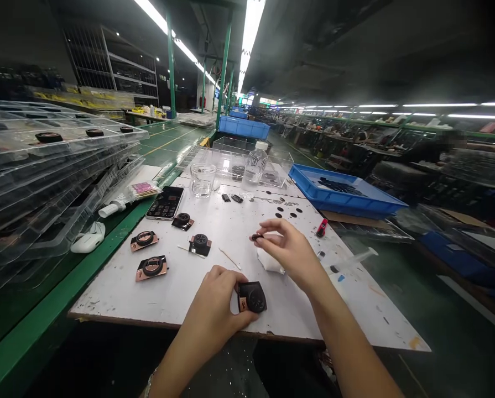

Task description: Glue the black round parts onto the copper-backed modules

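Note:
Near the table's front edge, my left hand (218, 296) grips a small black square part with a round wheel-like face and a copper-coloured corner (253, 298). Up and to the right, my right hand (286, 249) pinches a small dark disc (256, 237) between thumb and fingers. Under that hand lies a white folded wipe or pad (270, 262), partly covered. A cotton swab (230, 258) rests left of it. Similar parts lie farther left: a black one (200, 243), another black one (183, 220), and two copper-coloured ones with black rings (152, 266) (144, 239).
Behind stand a glass cup (202, 181) and a clear bottle (255, 166). A phone (165, 202) lies at left, beside stacked clear trays (56, 182). Black discs (293, 215), a red tool (322, 227), a syringe (355, 258) and a blue tray (347, 207) are at right.

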{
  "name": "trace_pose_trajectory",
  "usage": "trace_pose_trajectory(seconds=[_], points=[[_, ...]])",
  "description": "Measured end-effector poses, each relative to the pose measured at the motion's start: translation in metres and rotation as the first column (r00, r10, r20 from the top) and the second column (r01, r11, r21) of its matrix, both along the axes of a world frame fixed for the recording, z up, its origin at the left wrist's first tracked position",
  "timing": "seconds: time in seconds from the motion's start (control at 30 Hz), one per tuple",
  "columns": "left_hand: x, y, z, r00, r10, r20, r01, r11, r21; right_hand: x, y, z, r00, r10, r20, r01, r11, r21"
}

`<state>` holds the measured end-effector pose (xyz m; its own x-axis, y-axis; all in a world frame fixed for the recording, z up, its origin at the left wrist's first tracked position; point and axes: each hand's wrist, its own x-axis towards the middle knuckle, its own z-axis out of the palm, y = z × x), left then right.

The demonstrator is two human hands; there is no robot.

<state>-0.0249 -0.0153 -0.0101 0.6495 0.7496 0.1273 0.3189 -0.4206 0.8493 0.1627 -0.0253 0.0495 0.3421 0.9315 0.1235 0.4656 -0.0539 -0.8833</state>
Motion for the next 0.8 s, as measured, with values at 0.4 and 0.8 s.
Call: trace_pose_trajectory(seconds=[0.4, 0.8], points=[[-0.002, 0.000, -0.003, 1.000, 0.001, -0.002, -0.001, 0.997, 0.076, -0.018, -0.058, -0.051, 0.822, -0.068, -0.565, 0.121, 0.991, 0.057], [-0.002, -0.004, -0.003, 0.998, 0.048, -0.050, -0.043, 0.993, 0.107, -0.042, -0.085, -0.062, 0.933, -0.125, -0.338, 0.138, 0.990, 0.015]])
